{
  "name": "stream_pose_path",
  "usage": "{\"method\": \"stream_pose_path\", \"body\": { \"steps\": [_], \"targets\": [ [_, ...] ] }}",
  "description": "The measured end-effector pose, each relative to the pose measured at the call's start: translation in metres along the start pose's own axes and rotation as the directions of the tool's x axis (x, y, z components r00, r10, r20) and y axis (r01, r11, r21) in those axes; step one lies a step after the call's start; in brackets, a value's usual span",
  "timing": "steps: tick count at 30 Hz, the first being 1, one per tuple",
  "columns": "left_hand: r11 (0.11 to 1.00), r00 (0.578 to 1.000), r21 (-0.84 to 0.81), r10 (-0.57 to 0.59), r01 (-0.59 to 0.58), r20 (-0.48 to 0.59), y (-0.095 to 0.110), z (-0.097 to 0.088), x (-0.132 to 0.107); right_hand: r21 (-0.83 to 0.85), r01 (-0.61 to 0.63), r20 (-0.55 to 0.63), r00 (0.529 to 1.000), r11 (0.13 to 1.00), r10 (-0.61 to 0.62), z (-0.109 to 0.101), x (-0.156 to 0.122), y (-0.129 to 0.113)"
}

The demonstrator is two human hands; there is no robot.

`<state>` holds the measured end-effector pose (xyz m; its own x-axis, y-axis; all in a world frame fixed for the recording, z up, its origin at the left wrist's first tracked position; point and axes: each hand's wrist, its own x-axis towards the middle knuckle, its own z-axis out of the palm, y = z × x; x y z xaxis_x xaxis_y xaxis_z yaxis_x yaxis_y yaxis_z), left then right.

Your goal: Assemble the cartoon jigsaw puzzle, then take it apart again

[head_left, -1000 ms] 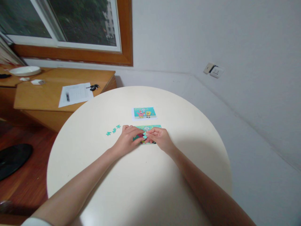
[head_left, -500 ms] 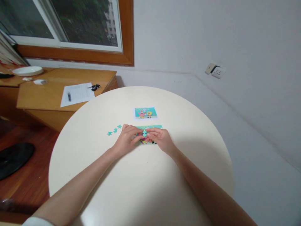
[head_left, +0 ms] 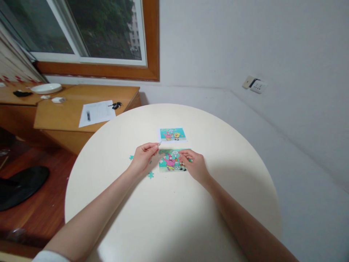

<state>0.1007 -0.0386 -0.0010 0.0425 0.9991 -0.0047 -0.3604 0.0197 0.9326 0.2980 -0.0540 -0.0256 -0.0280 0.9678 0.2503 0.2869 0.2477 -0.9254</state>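
Note:
A jigsaw puzzle piece (head_left: 160, 144), seen nearly edge-on, is pinched between the thumb and fingers of my left hand (head_left: 144, 155), raised at the puzzle's upper left corner. Below it lies the jigsaw puzzle (head_left: 170, 165) with a pink starfish and other cartoon figures on teal; its upper left shows pale gaps. My right hand (head_left: 195, 164) rests over the puzzle's right side, thumb and forefinger slightly apart, with nothing visible between them. One loose teal piece (head_left: 151, 175) lies left of the puzzle, and another piece (head_left: 131, 157) sits beyond my left hand, partly hidden.
A reference picture card (head_left: 172, 134) lies behind the puzzle on the round white table (head_left: 174, 214). To the left, a wooden desk (head_left: 68, 120) bears a paper sheet (head_left: 98, 112), keys (head_left: 117, 105) and a white plate (head_left: 47, 88). A wall stands at the right.
My left hand has lifted away from the puzzle's middle to its upper left with the piece. My right hand stays over the puzzle's right side, no longer at that piece. The view has shifted slightly.

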Motion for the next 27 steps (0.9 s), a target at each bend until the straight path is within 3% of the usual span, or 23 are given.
{"method": "stream_pose_path", "body": {
  "steps": [5, 10, 21, 27],
  "targets": [
    [0.913, 0.987, -0.380, -0.113, 0.149, 0.116, 0.006, -0.004, 0.002, -0.325, 0.185, 0.013, 0.981, 0.927, -0.192, -0.007, 0.002, 0.004],
    [0.792, 0.979, -0.575, -0.152, 0.204, 0.138, 0.010, -0.010, 0.005, -0.499, 0.268, 0.057, 0.959, 0.824, -0.278, -0.010, 0.006, 0.015],
    [0.746, 0.978, -0.633, -0.152, 0.209, 0.144, 0.010, -0.018, 0.012, -0.473, 0.289, 0.102, 0.956, 0.832, -0.274, -0.010, 0.009, 0.019],
    [0.837, 0.986, -0.523, -0.114, 0.162, 0.122, 0.007, -0.018, 0.013, -0.453, 0.279, 0.102, 0.960, 0.847, -0.262, -0.009, 0.009, 0.019]
  ]
}}
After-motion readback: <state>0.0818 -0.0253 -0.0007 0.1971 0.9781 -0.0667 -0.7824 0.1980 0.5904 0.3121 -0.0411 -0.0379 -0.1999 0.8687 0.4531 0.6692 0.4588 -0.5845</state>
